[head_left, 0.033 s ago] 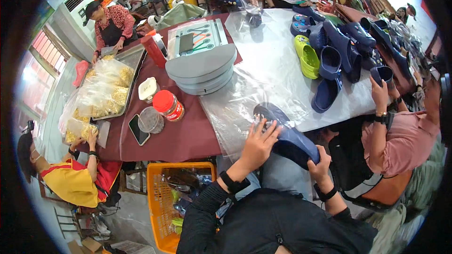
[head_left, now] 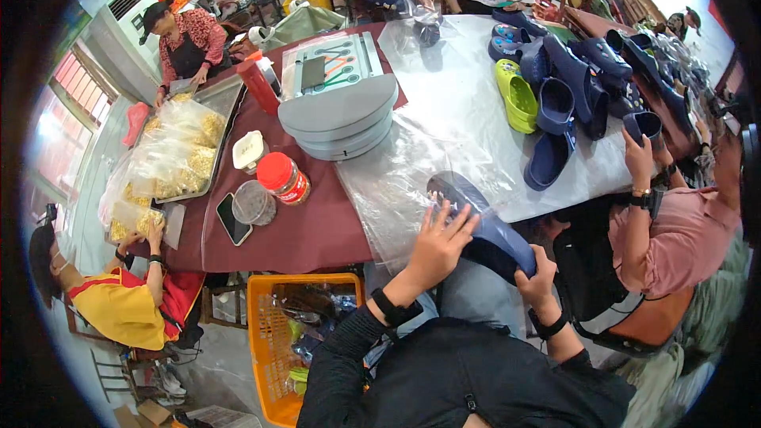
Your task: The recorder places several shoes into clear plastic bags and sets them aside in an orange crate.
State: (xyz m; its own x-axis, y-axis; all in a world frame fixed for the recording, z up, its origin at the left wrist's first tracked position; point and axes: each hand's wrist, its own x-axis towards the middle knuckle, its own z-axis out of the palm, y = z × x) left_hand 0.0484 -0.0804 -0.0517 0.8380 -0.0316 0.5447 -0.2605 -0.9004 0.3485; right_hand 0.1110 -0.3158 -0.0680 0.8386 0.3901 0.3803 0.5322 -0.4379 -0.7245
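Note:
A navy-blue clog (head_left: 495,244) lies tilted at the table's near edge, its toe end partly under clear film of a plastic bag (head_left: 396,214). My right hand (head_left: 541,276) is closed round the clog's near end. My left hand (head_left: 438,246) rests on the film and the clog's side, fingers stretched out and apart. Beyond, to the right, lie a lime-green clog (head_left: 517,95) and several navy clogs (head_left: 550,160) on a white sheet (head_left: 444,71). The clog's underside is hidden.
An orange basket (head_left: 260,349) with bagged items stands below on my left. Grey round-fronted cases (head_left: 341,115), a red-lidded jar (head_left: 284,178), a phone (head_left: 234,219) and a tray of yellow-filled bags (head_left: 218,111) occupy the table. A person in pink (head_left: 674,238) sits close on my right.
The clog's near end and my right hand have shifted very slightly left. My left hand has slid a touch to the right over the film.

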